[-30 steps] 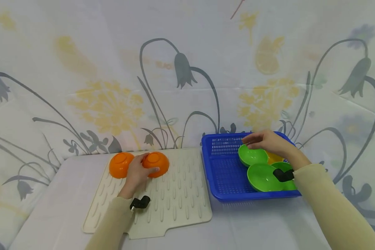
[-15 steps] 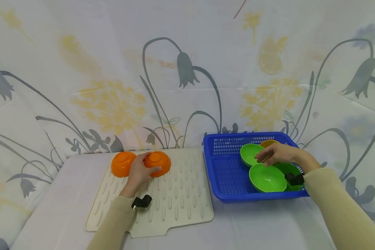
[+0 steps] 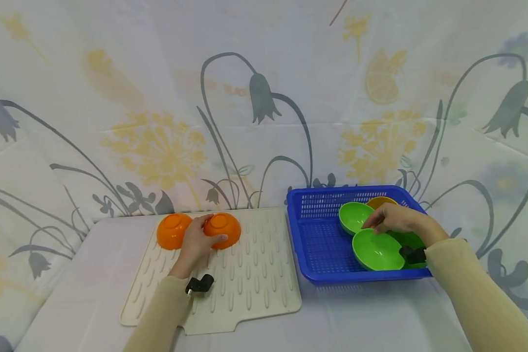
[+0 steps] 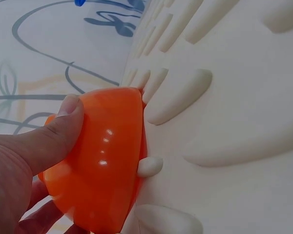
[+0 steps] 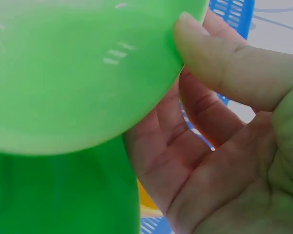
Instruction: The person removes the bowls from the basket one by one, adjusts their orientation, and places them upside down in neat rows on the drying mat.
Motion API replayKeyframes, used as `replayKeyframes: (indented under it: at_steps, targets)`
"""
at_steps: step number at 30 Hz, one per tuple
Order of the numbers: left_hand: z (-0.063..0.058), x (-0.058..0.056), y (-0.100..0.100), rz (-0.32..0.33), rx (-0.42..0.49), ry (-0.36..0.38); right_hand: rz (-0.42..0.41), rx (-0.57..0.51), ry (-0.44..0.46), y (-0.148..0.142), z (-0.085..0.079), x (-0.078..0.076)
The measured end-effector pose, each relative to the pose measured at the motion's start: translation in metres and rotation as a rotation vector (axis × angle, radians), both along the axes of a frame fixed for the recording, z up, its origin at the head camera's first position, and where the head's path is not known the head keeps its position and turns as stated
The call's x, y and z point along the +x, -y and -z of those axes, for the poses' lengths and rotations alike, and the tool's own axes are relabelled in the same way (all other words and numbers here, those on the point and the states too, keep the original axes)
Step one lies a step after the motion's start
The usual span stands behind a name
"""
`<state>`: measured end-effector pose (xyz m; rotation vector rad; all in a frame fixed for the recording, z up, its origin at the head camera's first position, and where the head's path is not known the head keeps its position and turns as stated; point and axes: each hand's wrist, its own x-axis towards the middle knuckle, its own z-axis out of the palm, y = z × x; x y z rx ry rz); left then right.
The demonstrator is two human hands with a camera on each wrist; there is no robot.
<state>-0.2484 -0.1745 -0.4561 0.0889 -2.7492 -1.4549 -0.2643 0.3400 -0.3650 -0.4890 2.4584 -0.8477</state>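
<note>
- The front green bowl (image 3: 378,252) is held by the right hand (image 3: 393,217) at its far rim only, thumb inside and fingers outside, in the blue basket (image 3: 365,277); with so narrow a pinch on a smooth wall, it could be tipped or let slip if lifted.
- The third green bowl (image 3: 415,240), partly covered by the front one, might be dragged or knocked if the two are caught together.
- The right-hand orange bowl (image 3: 230,230) is gripped by the left hand (image 3: 195,240), its fingers spread around the upturned wall on the ridged mat (image 3: 235,308); it could be pushed into the left-hand orange bowl (image 3: 169,232), just beside it, if the hand were swung left.
- Counted from the near side: one mat and one basket are borne by the white-covered desk (image 3: 343,318).
- Three green bowls are seen in the basket, the remaining one being the rear green bowl (image 3: 352,215); any lying underneath cannot be told.
- Two orange bowls are set upside down on the mat.
- One yellow bowl (image 3: 380,201) is seen at the basket's back, partly hidden.
- One patterned cloth (image 3: 158,98) is hung behind everything.
</note>
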Motion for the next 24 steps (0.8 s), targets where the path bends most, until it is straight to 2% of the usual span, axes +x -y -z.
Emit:
replayKeyframes:
  at_steps: [5,16,24]
  targets:
    - [0.0,0.001,0.001,-0.003,0.001,0.001,-0.006,0.029,-0.034,-0.001,-0.004,0.003]
    - [-0.001,0.0,0.0,0.0,-0.006,-0.011,0.002,0.026,-0.042,-0.002,-0.012,0.006]
    - [0.001,0.0,0.0,-0.006,-0.007,0.009,0.066,-0.038,-0.048,0.002,-0.019,0.008]
